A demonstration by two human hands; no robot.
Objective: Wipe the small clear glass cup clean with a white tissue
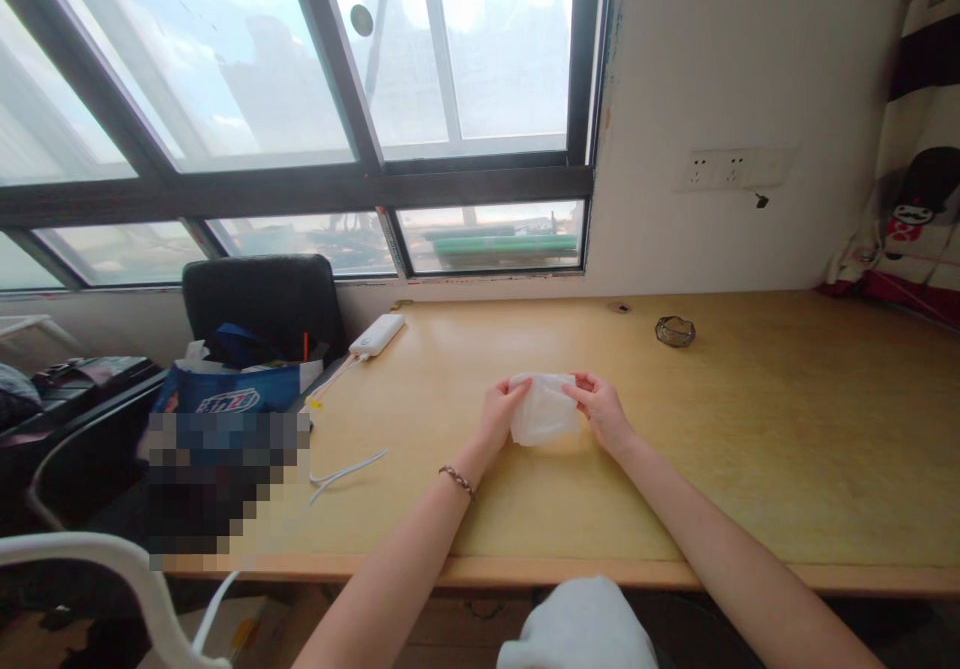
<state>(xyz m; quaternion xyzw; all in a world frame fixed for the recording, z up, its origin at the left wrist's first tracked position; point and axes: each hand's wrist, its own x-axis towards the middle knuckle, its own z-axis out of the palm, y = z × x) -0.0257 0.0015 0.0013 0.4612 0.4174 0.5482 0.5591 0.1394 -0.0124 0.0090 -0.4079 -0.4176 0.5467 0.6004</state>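
A white, thin, translucent sheet or small bag (545, 411) is held up just above the yellowish table (750, 429), near its middle. My left hand (504, 411) pinches its upper left corner, thumb on the near side. At the upper right corner, my right hand (600, 409) grips it between thumb and fingers. The piece hangs between both hands, slightly wrinkled along its lower edge. Whether it is one layer or folded, I cannot tell. A braided band circles my left wrist.
A dark wire-like ring (675, 331) lies at the back right of the table. A white power strip (377, 334) and white cables (349, 471) are at the left. Beyond the left edge, a blue bag (232, 399) rests on a black chair (262, 299).
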